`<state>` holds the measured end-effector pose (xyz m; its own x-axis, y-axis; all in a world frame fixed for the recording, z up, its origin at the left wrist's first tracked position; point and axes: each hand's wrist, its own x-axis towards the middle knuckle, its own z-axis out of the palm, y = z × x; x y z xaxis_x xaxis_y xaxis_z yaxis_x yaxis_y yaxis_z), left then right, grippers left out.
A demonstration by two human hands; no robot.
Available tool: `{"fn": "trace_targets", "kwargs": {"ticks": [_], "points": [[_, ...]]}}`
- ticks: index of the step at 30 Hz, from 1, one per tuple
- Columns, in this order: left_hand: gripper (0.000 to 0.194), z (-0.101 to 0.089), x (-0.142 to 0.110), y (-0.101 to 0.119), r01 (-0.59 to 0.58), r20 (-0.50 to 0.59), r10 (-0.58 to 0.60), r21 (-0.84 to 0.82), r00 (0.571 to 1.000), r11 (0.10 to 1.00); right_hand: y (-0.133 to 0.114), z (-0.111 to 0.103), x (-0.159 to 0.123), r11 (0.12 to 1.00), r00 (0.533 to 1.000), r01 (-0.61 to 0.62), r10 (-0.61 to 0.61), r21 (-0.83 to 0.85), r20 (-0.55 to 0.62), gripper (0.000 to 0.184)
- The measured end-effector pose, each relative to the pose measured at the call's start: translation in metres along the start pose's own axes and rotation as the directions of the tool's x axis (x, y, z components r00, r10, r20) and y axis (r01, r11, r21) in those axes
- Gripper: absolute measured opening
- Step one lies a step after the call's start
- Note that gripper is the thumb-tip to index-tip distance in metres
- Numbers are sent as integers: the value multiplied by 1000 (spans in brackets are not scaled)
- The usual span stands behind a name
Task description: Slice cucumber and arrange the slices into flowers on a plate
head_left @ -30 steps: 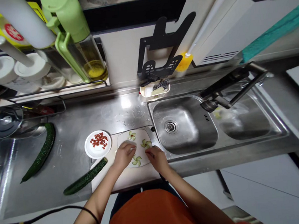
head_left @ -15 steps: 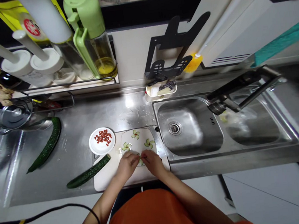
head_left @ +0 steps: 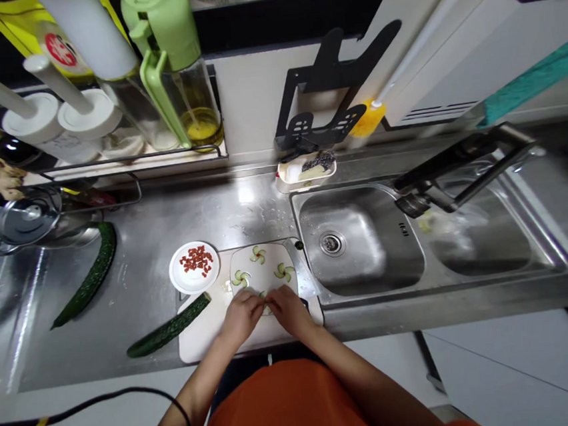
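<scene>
My left hand point(head_left: 243, 312) and my right hand point(head_left: 289, 308) meet over the near side of a white plate point(head_left: 262, 270). Their fingers are closed, fingertips almost touching, at a pale green cucumber slice point(head_left: 262, 297). The right fingertips pinch its edge; what the left fingers hold is hidden. Three pinwheels of cucumber slices lie on the plate: a left one point(head_left: 241, 279), a far one point(head_left: 257, 254) and a right one point(head_left: 284, 272). The plate rests on a cutting board point(head_left: 203, 338), with a knife blade point(head_left: 304, 271) along its right side.
A small white dish point(head_left: 177, 280) of chopped red bits stands left of the plate. One cut cucumber point(head_left: 169, 328) lies partly on the board; a whole cucumber point(head_left: 90, 282) lies farther left. The sink point(head_left: 361, 239) and faucet point(head_left: 440, 164) are right. An oil bottle point(head_left: 198, 107) stands behind.
The view has shifted left. Both hands have come together at the plate's near side, uncovering the left pinwheel. Over the last half second the fingertips have moved only slightly.
</scene>
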<state>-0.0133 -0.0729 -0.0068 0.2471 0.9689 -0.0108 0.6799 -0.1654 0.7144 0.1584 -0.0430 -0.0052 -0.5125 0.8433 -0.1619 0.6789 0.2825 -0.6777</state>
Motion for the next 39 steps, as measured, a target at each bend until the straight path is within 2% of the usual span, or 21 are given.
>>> {"fn": "trace_targets", "kwargs": {"ticks": [11, 39], "points": [[17, 0, 0, 1, -11, 28, 9, 71, 1000, 997, 5, 5, -2, 999, 999, 29, -31, -42, -38, 14], [16, -4, -1, 2, -5, 39, 4, 43, 999, 999, 3, 0, -2, 999, 999, 43, -43, -17, -18, 13]]}}
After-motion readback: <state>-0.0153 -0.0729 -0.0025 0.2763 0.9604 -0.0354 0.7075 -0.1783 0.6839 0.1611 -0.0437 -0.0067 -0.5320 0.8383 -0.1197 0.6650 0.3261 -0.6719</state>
